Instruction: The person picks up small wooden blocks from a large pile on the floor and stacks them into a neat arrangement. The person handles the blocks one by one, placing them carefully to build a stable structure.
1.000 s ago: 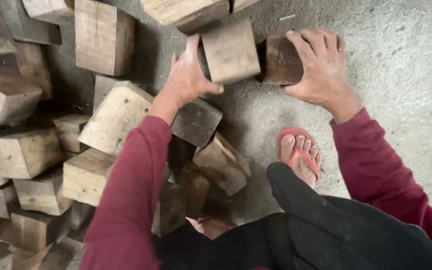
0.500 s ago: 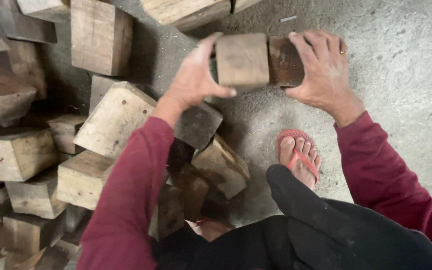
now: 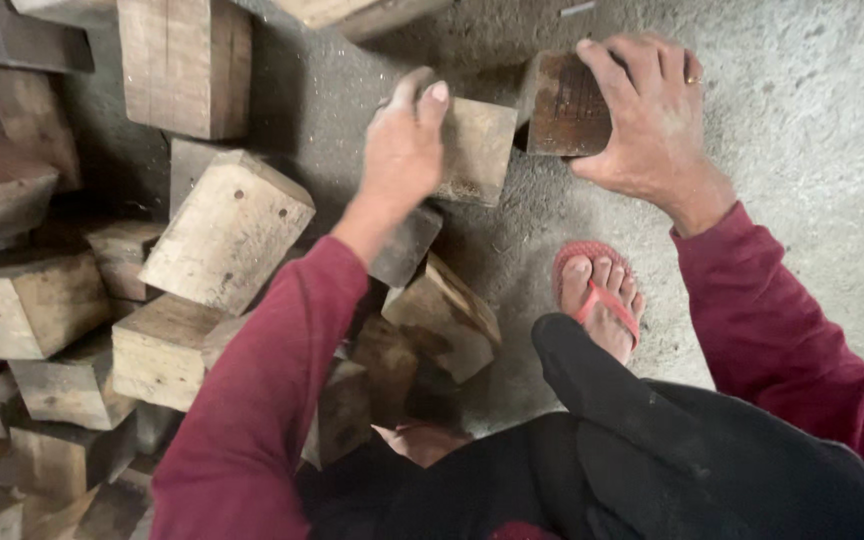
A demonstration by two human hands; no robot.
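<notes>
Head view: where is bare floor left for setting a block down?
Bare concrete floor lies right of the right hand and dark block. A narrower strip runs between the pale block and sandalled foot. Left of the left hand, piled blocks crowd everything.

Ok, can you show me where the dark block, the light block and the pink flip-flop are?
dark block (image 3: pixel 562 110), head view, its top face.
light block (image 3: pixel 477 150), head view, its top face.
pink flip-flop (image 3: pixel 575 258), head view, its front edge.

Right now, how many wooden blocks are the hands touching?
2. The left hand grips the pale block; the right hand rests on the dark block beside it. More blocks are piled at left, untouched.
</notes>
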